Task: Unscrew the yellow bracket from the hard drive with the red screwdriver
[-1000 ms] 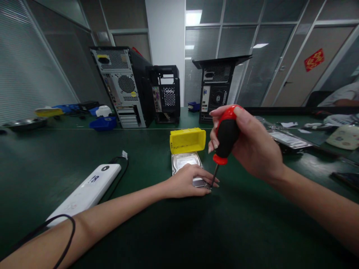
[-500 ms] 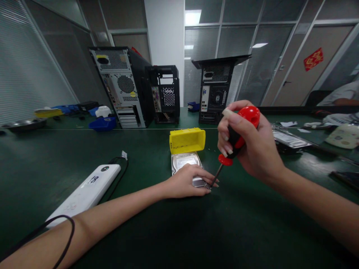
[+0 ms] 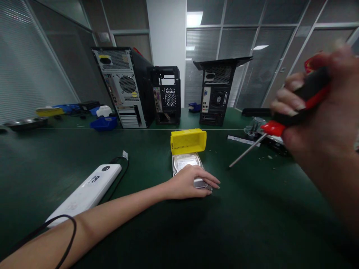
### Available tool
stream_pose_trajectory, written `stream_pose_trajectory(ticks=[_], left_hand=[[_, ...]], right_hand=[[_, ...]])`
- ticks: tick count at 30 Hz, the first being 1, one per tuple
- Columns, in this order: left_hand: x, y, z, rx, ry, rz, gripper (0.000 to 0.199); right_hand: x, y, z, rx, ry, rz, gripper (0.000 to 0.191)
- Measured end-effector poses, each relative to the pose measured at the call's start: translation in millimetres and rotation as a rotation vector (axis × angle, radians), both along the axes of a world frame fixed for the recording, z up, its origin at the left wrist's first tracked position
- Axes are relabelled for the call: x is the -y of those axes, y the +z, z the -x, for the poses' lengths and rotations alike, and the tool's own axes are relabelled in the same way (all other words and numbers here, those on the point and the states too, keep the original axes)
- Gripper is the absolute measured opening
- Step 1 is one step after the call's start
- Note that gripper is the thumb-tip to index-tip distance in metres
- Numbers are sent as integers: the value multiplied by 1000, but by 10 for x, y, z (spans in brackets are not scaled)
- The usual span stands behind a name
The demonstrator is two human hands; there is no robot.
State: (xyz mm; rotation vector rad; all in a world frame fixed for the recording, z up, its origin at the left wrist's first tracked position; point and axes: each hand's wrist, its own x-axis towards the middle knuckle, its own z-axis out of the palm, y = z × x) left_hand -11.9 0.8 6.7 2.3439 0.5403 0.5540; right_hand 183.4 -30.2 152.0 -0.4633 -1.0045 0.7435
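A silver hard drive (image 3: 187, 160) lies on the green table against a yellow plastic bin (image 3: 188, 142), which is tipped on its side. My left hand (image 3: 193, 181) rests over the near end of the drive and grips it, with its fingers reaching across to the right edge and hiding part of it. Raised at the right, my right hand (image 3: 322, 104) is blurred but closed around a red and black screwdriver (image 3: 273, 128). The screwdriver's shaft points down and left, its tip in the air, apart from the drive.
Computer cases (image 3: 123, 89) stand along the back. A white power bank (image 3: 84, 194) with a black cable lies at left, a blue bin (image 3: 103, 123) behind it. At right are a clear plastic cup (image 3: 255, 126), a labelled dark strip (image 3: 243, 140) and small scattered bits.
My right hand has lifted the screwdriver away from the drive's near right corner, up and to the right. My left hand stays on the drive.
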Motion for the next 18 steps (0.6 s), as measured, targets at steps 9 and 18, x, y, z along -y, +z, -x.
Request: stream_pose_trajectory(ticks=[9,18], left_hand=[[-62,332,127,-20,58,252,41],[41,295,744,110,939,630,83]], right_hand=[[-678,-373,-565,346,348,774,12],[-345,-1035,-350,922,780,1115,70]])
